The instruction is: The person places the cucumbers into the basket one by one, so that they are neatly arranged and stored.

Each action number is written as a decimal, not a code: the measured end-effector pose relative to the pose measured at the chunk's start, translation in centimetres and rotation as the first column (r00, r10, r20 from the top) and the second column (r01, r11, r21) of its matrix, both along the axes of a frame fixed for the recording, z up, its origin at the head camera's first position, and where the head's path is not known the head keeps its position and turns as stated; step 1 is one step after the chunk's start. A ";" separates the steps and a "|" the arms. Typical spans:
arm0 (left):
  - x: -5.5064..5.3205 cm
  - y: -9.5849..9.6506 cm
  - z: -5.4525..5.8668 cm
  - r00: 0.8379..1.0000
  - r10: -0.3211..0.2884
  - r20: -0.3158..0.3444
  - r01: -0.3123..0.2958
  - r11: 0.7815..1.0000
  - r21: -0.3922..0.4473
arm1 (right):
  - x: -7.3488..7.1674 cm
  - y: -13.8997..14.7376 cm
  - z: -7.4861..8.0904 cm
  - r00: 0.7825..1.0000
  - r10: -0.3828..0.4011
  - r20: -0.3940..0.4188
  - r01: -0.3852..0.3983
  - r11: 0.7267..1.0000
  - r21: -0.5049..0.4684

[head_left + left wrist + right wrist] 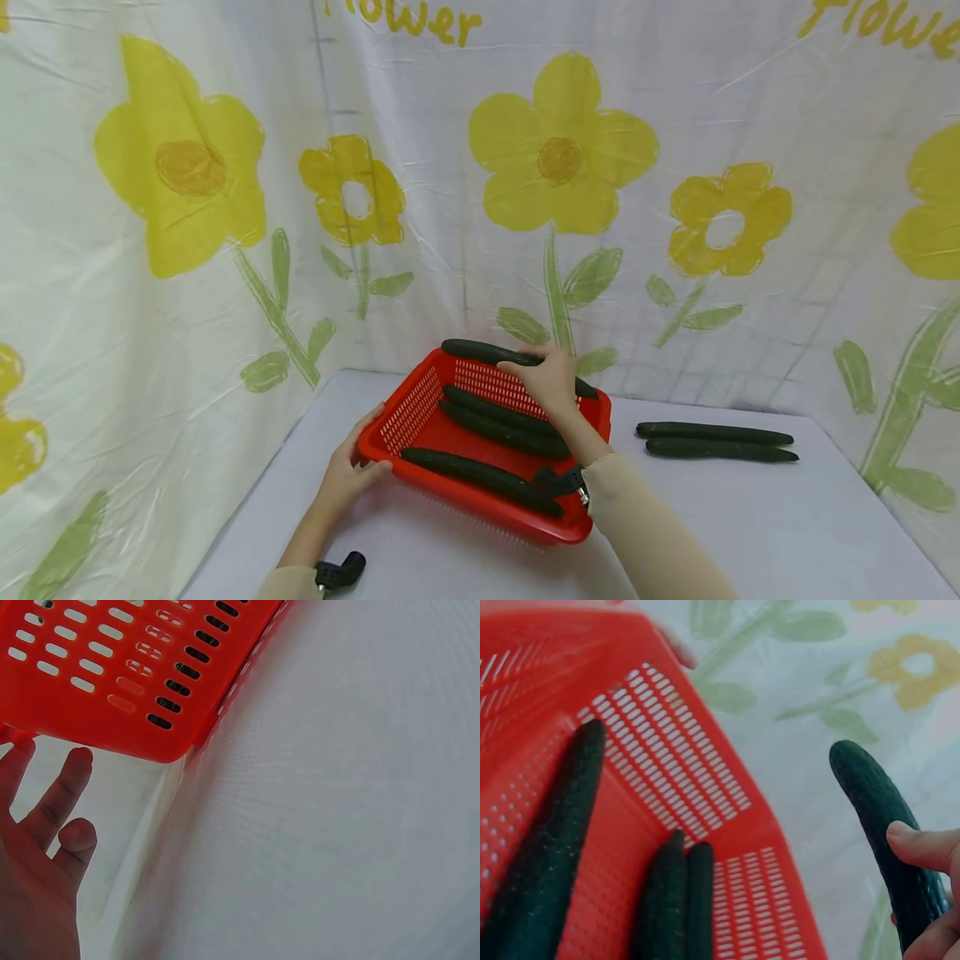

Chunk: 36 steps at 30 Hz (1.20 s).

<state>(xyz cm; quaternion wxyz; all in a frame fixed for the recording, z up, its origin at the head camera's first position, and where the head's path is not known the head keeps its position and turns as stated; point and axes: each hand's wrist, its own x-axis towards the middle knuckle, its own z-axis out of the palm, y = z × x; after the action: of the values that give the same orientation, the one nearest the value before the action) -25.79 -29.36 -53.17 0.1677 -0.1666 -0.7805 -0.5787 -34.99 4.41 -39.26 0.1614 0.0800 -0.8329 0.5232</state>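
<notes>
A red plastic basket (491, 521) with slotted walls stands on the table, and three cucumbers (480, 479) lie inside it. My left hand (348, 471) holds its left corner, thumb at the near rim and fingers along the left end; in the left wrist view some of those fingers are spread, their tips close to the red wall. Over the basket's far rim, my right hand (551, 383) grips a dark green cucumber (870, 799) around its middle, with the thumb along its side. Both ends of this cucumber stick out past the hand in the head view.
To the right of the basket, two more cucumbers (716, 442) lie side by side on the white table (720, 517). A white curtain (442, 275) printed with yellow flowers hangs behind the table and along its sides.
</notes>
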 end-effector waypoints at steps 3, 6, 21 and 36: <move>-0.1 0.0 0.0 1.000 -0.001 -0.002 0.001 1.000 0.000 | -0.1 -0.5 -0.7 1.000 -0.003 0.013 0.002 1.000 0.012; -0.1 0.0 -0.1 1.000 0.004 -0.004 -0.004 1.000 0.001 | -0.1 -0.9 -1.4 0.997 -0.002 0.077 0.003 1.000 -0.013; 0.1 0.0 0.1 1.000 0.009 0.001 -0.009 1.000 -0.016 | -0.1 -2.2 -3.5 0.969 -0.042 0.242 0.046 0.999 -0.011; 0.1 0.1 0.1 1.000 0.018 0.018 -0.018 0.999 -0.028 | 0.1 -2.1 -4.3 0.919 -0.002 0.394 0.039 0.996 -0.084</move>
<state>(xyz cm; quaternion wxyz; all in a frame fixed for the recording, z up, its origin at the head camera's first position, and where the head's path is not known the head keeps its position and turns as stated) -25.69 -29.28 -53.07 0.1637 -0.1567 -0.7913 -0.5679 -34.92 2.26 -43.52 -0.0003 -0.0427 -0.8247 0.5639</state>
